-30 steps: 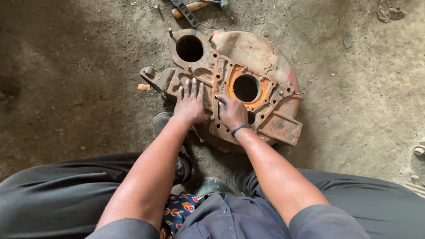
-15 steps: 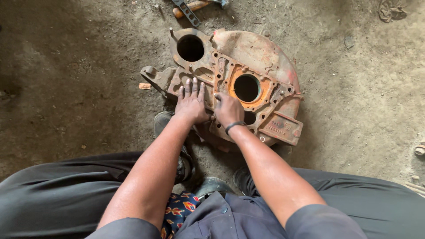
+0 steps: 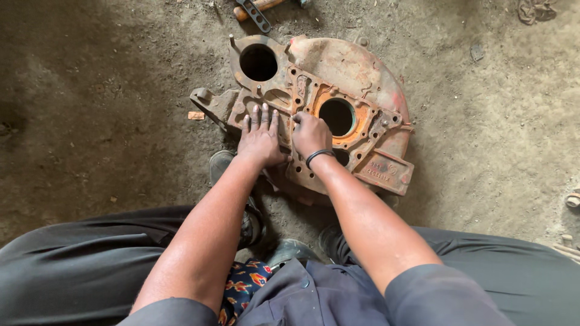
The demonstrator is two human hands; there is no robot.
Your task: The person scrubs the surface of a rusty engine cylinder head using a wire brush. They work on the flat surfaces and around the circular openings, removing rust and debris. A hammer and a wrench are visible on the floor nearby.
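Note:
A large rusty orange-red cast housing plate (image 3: 356, 72) with two round holes lies flat on the dirt floor. My left hand (image 3: 260, 137) rests palm down on its near-left face, fingers spread. My right hand (image 3: 311, 134), with a dark band on the wrist, is curled with its fingertips pressed on the plate's ribbed face just left of the orange-ringed centre hole (image 3: 336, 117). Whether the right fingers pinch something small is hidden.
Tools with a wooden handle (image 3: 257, 11) lie on the dirt beyond the plate. A crumpled rag (image 3: 533, 10) sits at the top right. Small metal parts (image 3: 571, 200) lie at the right edge. My dark shoe (image 3: 222, 166) stands by the plate's near edge.
My right hand has slid up and a little left across the plate, toward the centre hole's left rim. My left hand has stayed flat in place.

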